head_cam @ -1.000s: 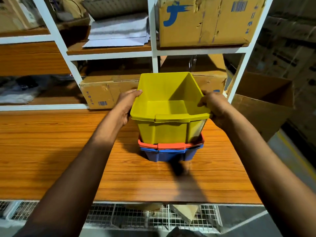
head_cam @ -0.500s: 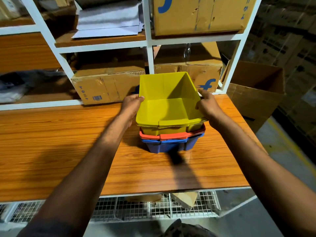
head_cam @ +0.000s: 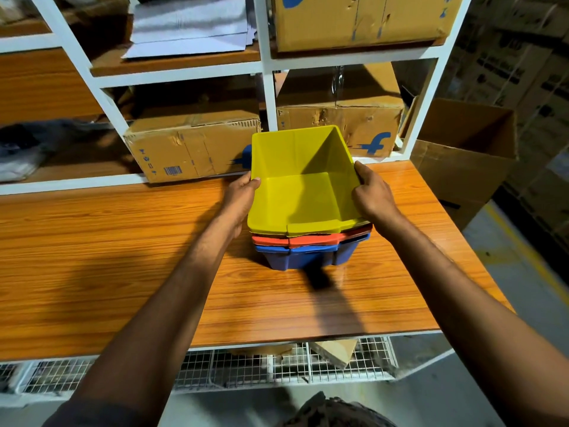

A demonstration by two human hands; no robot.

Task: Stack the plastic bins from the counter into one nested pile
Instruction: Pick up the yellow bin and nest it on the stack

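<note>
Bins sit nested at the counter's [head_cam: 123,257] centre-right: blue bin [head_cam: 304,257] lowest, red bin [head_cam: 311,239] inside it, yellow bin [head_cam: 295,195] on top, empty. Left hand [head_cam: 240,198] at nine o'clock and right hand [head_cam: 372,195] at three o'clock clasp its side rims, arms outstretched

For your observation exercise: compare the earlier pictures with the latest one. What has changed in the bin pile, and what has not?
The yellow bin has sunk down into the red bin, its rim now close above the red rim. Left hand and right hand keep gripping its sides. Red stays nested in the blue bin.
</note>
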